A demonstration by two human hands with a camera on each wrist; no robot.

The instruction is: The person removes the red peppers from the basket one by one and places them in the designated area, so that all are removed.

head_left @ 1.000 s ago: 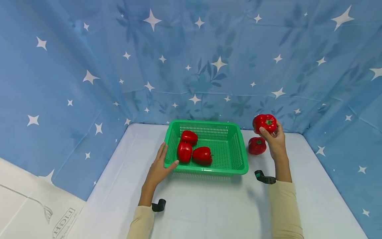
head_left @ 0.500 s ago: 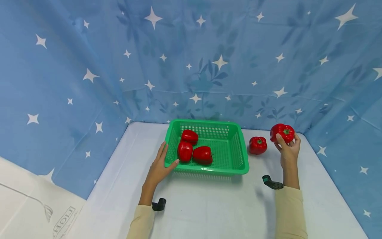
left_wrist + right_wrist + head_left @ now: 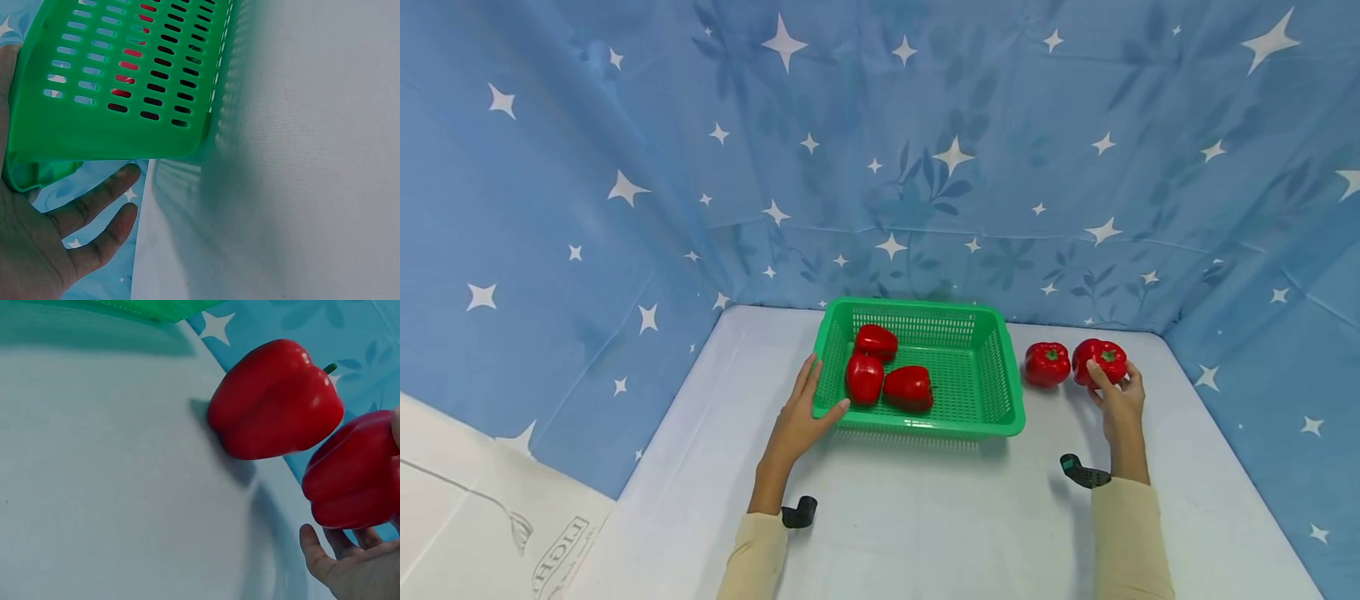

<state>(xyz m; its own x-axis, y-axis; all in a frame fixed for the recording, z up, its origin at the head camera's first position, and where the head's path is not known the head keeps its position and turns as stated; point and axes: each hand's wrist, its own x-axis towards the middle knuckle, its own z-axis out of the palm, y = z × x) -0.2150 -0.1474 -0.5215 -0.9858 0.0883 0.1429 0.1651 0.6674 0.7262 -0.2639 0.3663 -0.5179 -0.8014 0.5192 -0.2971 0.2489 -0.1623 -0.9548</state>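
Note:
My right hand (image 3: pixel 1122 406) grips a red bell pepper (image 3: pixel 356 475) with thumb and fingers, at the right of the table. Just left of it another red bell pepper (image 3: pixel 1047 365) stands on the table, its green stem up. A green plastic basket (image 3: pixel 925 427) sits in the middle, with three red bell peppers lying in its left half, one of them the front pepper (image 3: pixel 908 389). At the basket's left front corner my left hand (image 3: pixel 793 427) rests on the rim, fingers spread and fairly straight. In the left wrist view two fingers (image 3: pixel 103 197) extend past the basket wall.
A white cloth (image 3: pixel 917 517) covers the table. Blue curtains with white stars (image 3: pixel 887 150) hang close behind the table and along both sides. Each wrist wears a dark camera mount, such as the left mount (image 3: pixel 800 512).
The right hand has carried its pepper rightward and then down, from above the standing pepper to beside it. The left hand and the basket stay in place.

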